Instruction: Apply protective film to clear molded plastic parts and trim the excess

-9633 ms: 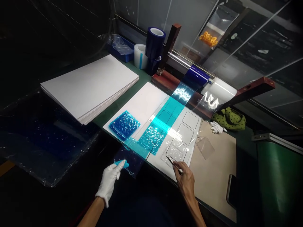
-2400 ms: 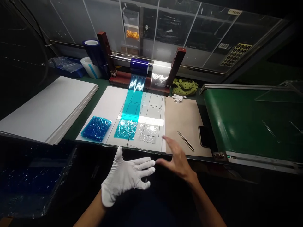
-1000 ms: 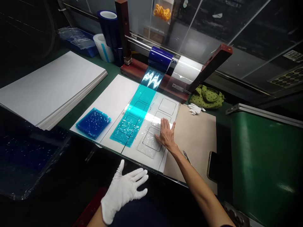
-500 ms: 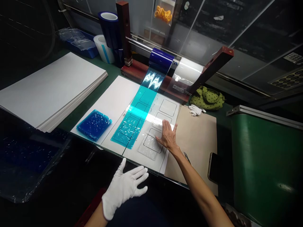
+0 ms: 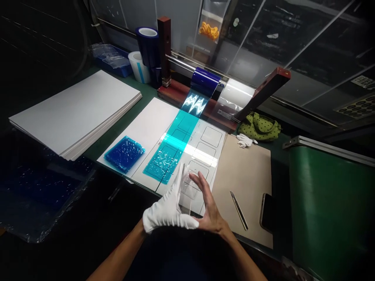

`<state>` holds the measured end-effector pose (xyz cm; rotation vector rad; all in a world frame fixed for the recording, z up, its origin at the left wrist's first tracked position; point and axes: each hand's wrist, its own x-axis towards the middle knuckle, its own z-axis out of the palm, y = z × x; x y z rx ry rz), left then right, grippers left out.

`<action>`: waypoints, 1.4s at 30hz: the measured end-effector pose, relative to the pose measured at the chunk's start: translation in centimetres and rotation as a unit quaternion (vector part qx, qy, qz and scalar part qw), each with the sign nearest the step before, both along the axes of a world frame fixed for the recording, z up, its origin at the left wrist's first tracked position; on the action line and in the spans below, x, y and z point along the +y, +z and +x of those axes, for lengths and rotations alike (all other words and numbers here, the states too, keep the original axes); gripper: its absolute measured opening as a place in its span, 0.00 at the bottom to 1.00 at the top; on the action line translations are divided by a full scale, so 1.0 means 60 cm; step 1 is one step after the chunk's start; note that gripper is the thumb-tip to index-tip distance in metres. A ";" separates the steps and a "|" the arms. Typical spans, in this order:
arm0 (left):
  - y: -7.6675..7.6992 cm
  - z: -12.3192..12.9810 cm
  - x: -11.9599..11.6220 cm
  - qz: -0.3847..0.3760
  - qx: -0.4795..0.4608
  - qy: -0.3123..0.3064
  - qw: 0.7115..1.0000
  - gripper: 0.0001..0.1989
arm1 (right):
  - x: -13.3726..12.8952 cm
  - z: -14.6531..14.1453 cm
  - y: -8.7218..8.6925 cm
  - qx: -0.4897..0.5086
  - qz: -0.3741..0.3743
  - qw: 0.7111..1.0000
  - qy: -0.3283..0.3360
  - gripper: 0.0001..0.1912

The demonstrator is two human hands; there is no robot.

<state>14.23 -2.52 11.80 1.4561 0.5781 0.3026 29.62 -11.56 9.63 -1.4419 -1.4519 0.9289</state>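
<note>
My left hand (image 5: 172, 207), in a white glove, has a clear transparent piece (image 5: 185, 195) between thumb and fingers, near the front edge of the work surface. On the other side of that piece is my bare right hand (image 5: 209, 207), its thumb and fingers curved round it. Both hands are over a white sheet with outlined rounded rectangles (image 5: 211, 136). A strip of teal film (image 5: 172, 142) runs from a dark blue roll (image 5: 206, 80) down across the sheet. To its left lies a stack of blue film pieces (image 5: 124, 154).
A stack of white sheets (image 5: 79, 109) is at the left. At the right are a knife (image 5: 238, 210), a phone (image 5: 267, 211) on brown board (image 5: 243, 175), a white glove (image 5: 246, 140) and a green pouch (image 5: 259, 127). The wooden roll stand (image 5: 165, 50) rises behind.
My right hand has left the sheet and come down toward my left hand, which has moved up and right. The clear piece is now off the sheet between them. The view has shifted slightly.
</note>
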 end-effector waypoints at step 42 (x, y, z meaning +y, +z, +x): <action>-0.106 -0.041 -0.142 0.466 0.496 -0.040 0.732 0.58 | 0.084 0.163 -0.170 -0.505 -0.023 0.850 -0.147 0.44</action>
